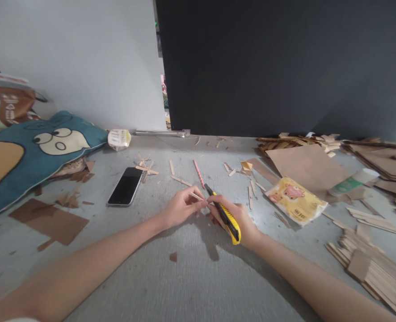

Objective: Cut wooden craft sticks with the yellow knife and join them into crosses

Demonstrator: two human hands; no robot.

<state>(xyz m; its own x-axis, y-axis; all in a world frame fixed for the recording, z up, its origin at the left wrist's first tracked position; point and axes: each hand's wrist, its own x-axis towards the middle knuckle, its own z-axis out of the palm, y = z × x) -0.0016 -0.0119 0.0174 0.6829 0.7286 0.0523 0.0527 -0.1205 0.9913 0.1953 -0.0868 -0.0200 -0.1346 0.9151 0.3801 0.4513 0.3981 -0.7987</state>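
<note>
Near the middle of the grey table my left hand (181,206) is closed, its fingertips pinching a thin wooden stick (195,196). My right hand (246,226) is wrapped round a yellow and black utility knife (230,220), whose front end points away from me. The fingertips of both hands meet at the stick's near end; whether the blade touches the wood is hidden. Just beyond them lies a pink patterned strip, perhaps a straw (198,171). Loose craft sticks (181,180) rest ahead of my left hand.
At left are a phone (126,187), a blue pillow (50,154) and brown cardboard (55,221). At right sit a yellow tissue pack (295,201), a white-green tube (354,182), large cardboard sheets (305,163) and a pile of wooden sticks (375,268). A dark panel (285,67) stands behind.
</note>
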